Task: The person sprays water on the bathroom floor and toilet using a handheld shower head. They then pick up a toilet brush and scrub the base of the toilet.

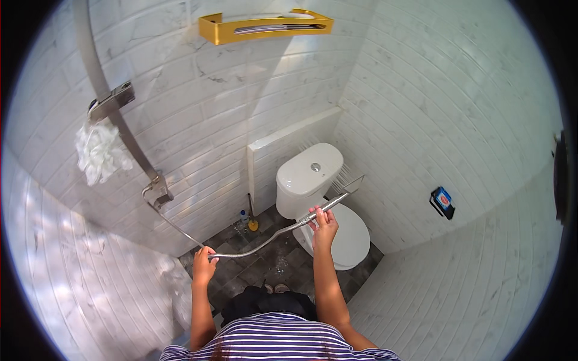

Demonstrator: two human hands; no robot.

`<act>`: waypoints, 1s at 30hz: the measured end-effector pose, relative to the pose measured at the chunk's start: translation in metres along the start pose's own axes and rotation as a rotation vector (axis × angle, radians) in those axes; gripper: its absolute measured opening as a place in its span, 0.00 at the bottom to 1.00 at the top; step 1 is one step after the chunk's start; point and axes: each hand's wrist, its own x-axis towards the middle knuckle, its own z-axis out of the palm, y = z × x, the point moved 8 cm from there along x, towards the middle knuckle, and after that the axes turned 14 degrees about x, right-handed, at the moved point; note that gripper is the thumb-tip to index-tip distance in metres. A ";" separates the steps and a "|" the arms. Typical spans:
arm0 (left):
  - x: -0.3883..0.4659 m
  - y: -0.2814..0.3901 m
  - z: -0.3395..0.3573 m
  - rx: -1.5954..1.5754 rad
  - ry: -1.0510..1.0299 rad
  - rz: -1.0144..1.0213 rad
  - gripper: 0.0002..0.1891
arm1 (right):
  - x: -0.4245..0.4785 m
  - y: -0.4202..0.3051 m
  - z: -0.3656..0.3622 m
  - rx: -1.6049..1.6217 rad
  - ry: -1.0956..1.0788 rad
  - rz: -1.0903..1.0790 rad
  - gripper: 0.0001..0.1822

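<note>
My right hand [323, 228] grips the handle of a chrome hand shower [336, 201], in front of the toilet. Its flat head points towards the cistern and the wall behind. Thin white streaks [344, 175], apparently water jets, show between the head and the wall, partly behind the cistern. A flexible metal shower hose [259, 249] sags from the handle to my left hand [204, 265], which is closed around it. From there the hose runs up to the shower mixer [159, 192] on the wall. The white toilet [351, 237] has its lid down; a push button tops its cistern [293, 176].
A white bath puff [100, 151] hangs from a bracket [110, 103] on the shower rail. A gold shelf [275, 30] juts from the tiled wall. A yellow-headed brush [253, 224] and small bottle [244, 216] stand on wet dark floor tiles [246, 275]. A black holder [442, 203] is on the right wall.
</note>
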 end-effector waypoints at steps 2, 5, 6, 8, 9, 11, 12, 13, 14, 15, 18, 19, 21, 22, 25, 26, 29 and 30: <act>-0.014 0.006 -0.006 0.040 0.142 0.003 0.14 | 0.002 0.012 0.007 -0.007 -0.068 0.069 0.13; -0.033 0.016 -0.008 0.145 0.326 -0.008 0.15 | 0.006 0.025 0.011 -0.007 -0.140 0.154 0.13; -0.035 0.014 -0.005 0.174 0.382 -0.048 0.15 | 0.004 0.029 0.016 0.011 -0.165 0.174 0.13; -0.033 0.005 0.010 0.229 0.468 -0.086 0.15 | 0.000 0.039 0.017 0.038 -0.220 0.228 0.12; -0.028 -0.003 0.026 0.221 0.464 -0.117 0.15 | -0.003 0.045 0.016 0.049 -0.243 0.256 0.12; -0.020 -0.019 0.045 0.212 0.464 -0.182 0.15 | -0.010 0.053 0.013 0.023 -0.253 0.297 0.12; -0.018 -0.020 0.050 0.223 0.445 -0.204 0.15 | -0.012 0.055 0.010 0.008 -0.258 0.315 0.12; -0.016 -0.017 0.055 0.231 0.424 -0.229 0.15 | -0.014 0.056 0.006 -0.012 -0.262 0.333 0.12; -0.016 -0.015 0.059 0.238 0.404 -0.255 0.15 | -0.017 0.057 0.003 -0.024 -0.276 0.347 0.12; -0.017 -0.008 0.059 0.225 0.415 -0.278 0.15 | -0.017 0.054 -0.002 -0.040 -0.284 0.354 0.12; -0.026 0.012 0.061 0.179 0.438 -0.327 0.14 | -0.015 0.050 -0.021 -0.073 -0.292 0.371 0.11; -0.031 0.011 0.065 0.139 0.465 -0.334 0.14 | -0.013 0.048 -0.027 -0.079 -0.290 0.371 0.11; -0.038 -0.006 0.077 0.058 0.512 -0.339 0.14 | -0.015 0.048 -0.032 -0.090 -0.311 0.394 0.15; -0.044 -0.040 0.091 -0.122 0.553 -0.342 0.14 | -0.021 0.052 -0.029 -0.073 -0.346 0.427 0.13; -0.076 -0.109 0.107 -0.240 0.707 -0.473 0.12 | -0.034 0.063 -0.021 -0.075 -0.422 0.510 0.13; -0.077 -0.119 0.116 -0.392 0.652 -0.565 0.12 | -0.034 0.063 -0.021 -0.084 -0.439 0.523 0.13; -0.078 -0.101 0.108 -0.716 0.493 -0.746 0.12 | -0.030 0.058 -0.027 -0.086 -0.483 0.566 0.14; -0.084 -0.104 0.104 -0.740 0.496 -0.763 0.12 | -0.034 0.059 -0.024 -0.084 -0.514 0.602 0.15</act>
